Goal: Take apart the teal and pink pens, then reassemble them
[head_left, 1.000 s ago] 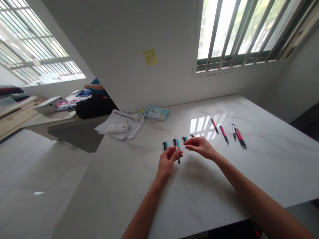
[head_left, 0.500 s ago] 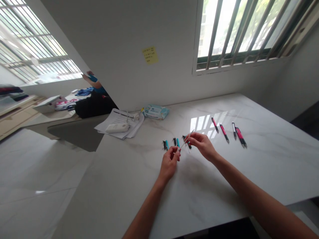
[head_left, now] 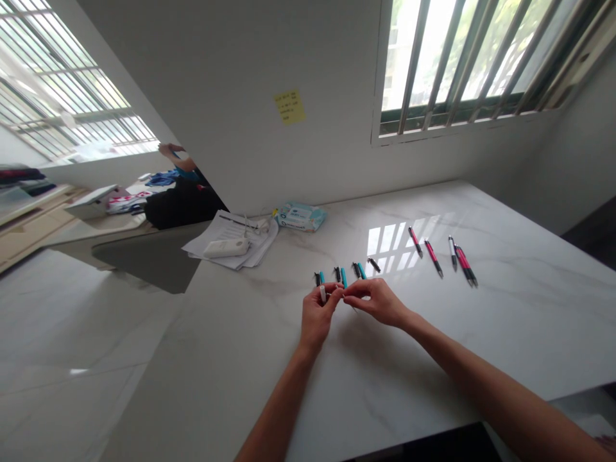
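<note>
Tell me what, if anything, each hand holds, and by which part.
The left hand holds a white pen piece; exactly where along it is unclear. The right hand meets the left; what it pinches, if anything, is too small to tell.

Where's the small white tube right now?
Head view, a little below centre: the small white tube is between the fingers of the left hand, left of the right hand, just nearer the camera than the leftmost teal pen piece.

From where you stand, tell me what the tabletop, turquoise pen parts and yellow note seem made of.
Tabletop: glossy, perhaps stone, veined, reflecting the window. Turquoise pen parts: probably plastic, smooth, evenly coloured. Yellow note: likely matte paper, with writing.
</note>
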Demonstrator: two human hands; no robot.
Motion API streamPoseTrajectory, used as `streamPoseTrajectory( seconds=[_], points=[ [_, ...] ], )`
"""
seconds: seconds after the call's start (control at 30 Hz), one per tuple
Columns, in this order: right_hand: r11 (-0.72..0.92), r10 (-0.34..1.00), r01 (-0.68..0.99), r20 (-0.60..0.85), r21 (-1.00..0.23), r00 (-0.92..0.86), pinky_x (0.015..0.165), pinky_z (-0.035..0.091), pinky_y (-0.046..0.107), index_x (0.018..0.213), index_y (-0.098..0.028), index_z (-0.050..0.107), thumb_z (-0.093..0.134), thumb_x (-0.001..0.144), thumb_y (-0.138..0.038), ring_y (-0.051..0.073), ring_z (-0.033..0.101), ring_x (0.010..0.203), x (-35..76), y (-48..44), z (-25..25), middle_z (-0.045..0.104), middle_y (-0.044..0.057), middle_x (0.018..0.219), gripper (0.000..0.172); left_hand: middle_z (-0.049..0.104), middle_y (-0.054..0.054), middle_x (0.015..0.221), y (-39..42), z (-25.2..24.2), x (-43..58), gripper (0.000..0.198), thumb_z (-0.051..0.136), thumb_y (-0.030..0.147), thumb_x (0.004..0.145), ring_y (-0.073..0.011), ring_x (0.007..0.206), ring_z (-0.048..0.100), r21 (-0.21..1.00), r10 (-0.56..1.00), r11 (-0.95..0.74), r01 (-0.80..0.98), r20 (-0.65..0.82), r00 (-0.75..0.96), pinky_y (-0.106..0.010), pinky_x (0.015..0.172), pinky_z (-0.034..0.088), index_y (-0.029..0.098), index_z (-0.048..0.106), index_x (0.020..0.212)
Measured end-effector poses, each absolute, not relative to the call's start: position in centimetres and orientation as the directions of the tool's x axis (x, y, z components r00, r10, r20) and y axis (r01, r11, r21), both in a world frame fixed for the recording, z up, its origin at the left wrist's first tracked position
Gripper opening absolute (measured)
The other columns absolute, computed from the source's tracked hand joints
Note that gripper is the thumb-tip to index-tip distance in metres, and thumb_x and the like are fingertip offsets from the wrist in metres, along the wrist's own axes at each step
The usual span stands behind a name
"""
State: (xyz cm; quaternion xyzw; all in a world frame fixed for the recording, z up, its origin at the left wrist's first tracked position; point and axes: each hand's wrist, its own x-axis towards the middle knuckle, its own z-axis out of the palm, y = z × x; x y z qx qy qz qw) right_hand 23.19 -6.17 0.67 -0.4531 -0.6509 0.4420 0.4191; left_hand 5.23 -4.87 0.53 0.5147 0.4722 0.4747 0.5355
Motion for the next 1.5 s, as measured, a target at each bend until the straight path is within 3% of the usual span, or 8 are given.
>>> streamPoseTrajectory(
  seconds=[0.13, 0.23, 0.4, 0.53, 0.77, 1.1, 1.5],
  points=[
    [0.278, 0.942, 0.346, 0.184, -0.896, -0.282, 0.073, 0.057, 0.031, 0.099, -0.021, 0.081, 0.071, 0.09, -0.036, 0.019, 0.072, 0.078, 24.1, -5.9, 0.6, 0.079, 0.005, 0.09, 0.02, 0.056, 0.002, 0.063, -4.5, 0.2, 5.0, 0.04, 0.083, 0.05, 0.075, -0.0097, 0.058, 0.042, 0.997, 0.998, 0.032, -0.073, -0.027, 0.064, -0.024, 0.055, 0.034, 0.014, 0.079, 0.093],
    [0.314, 0.947, 0.469, 0.235, -0.825, -0.22, 0.069, 0.054, 0.029, 0.104, -0.022, 0.079, 0.069, 0.091, -0.035, 0.016, 0.067, 0.07, 25.9, -5.2, 0.9, 0.075, 0.002, 0.078, 0.02, 0.052, 0.003, 0.062, -4.2, 0.0, 4.8, 0.043, 0.084, 0.049, 0.074, -0.0094, 0.059, 0.04, 0.994, 0.999, 0.041, -0.099, -0.04, 0.013, -0.023, 0.055, 0.031, 0.013, 0.08, 0.096],
    [0.129, 0.964, 0.605, 0.243, -0.786, 0.109, 0.073, 0.055, 0.03, 0.11, -0.023, 0.075, 0.068, 0.09, -0.033, 0.017, 0.07, 0.07, 30.2, -3.3, -0.2, 0.076, 0.002, 0.08, 0.023, 0.057, 0.0, 0.067, -4.2, -0.1, 4.8, 0.043, 0.082, 0.05, 0.076, -0.0096, 0.06, 0.04, 0.994, 0.997, 0.064, -0.091, -0.06, 0.043, -0.024, 0.056, 0.032, 0.013, 0.079, 0.099],
    [-0.013, 0.961, 0.701, 0.184, -0.713, 0.205, 0.072, 0.052, 0.029, 0.099, -0.022, 0.078, 0.068, 0.088, -0.029, 0.018, 0.071, 0.072, 32.3, -2.1, -1.9, 0.077, 0.002, 0.077, 0.017, 0.066, -0.001, 0.075, -4.5, 0.1, 5.2, 0.038, 0.082, 0.044, 0.078, -0.0099, 0.062, 0.044, 0.997, 0.995, 0.046, -0.064, -0.04, 0.092, -0.023, 0.058, 0.036, 0.017, 0.075, 0.104],
    [-0.028, 0.971, 0.759, 0.161, -0.651, 0.174, 0.071, 0.049, 0.027, 0.095, -0.022, 0.082, 0.061, 0.091, -0.027, 0.02, 0.073, 0.078, 32.6, -1.9, -2.6, 0.08, 0.005, 0.084, 0.023, 0.068, -0.001, 0.076, -4.6, 0.2, 5.3, 0.032, 0.082, 0.043, 0.077, -0.0096, 0.059, 0.046, 0.997, 0.995, 0.022, -0.072, -0.015, 0.1, -0.023, 0.057, 0.038, 0.019, 0.069, 0.094],
    [-0.046, 0.989, 0.755, 0.078, -0.654, 0.128, 0.075, 0.051, 0.029, 0.09, -0.022, 0.083, 0.063, 0.086, -0.024, 0.022, 0.073, 0.08, 32.5, -2.2, -2.2, 0.08, 0.006, 0.086, 0.021, 0.07, -0.002, 0.078, -4.6, 0.3, 5.2, 0.033, 0.082, 0.042, 0.078, -0.0101, 0.061, 0.048, 0.998, 0.994, 0.036, -0.059, -0.03, 0.109, -0.024, 0.058, 0.038, 0.018, 0.072, 0.097],
    [-0.045, 0.991, 0.779, 0.068, -0.625, 0.112, 0.069, 0.048, 0.027, 0.102, -0.024, 0.082, 0.059, 0.089, -0.025, 0.019, 0.069, 0.072, 32.4, -2.3, -2.1, 0.078, 0.004, 0.086, 0.026, 0.073, -0.005, 0.079, -4.6, 0.4, 5.3, 0.035, 0.082, 0.043, 0.077, -0.0105, 0.06, 0.048, 0.998, 0.991, 0.037, -0.05, -0.03, 0.127, -0.024, 0.057, 0.038, 0.016, 0.076, 0.1]
  ],
)
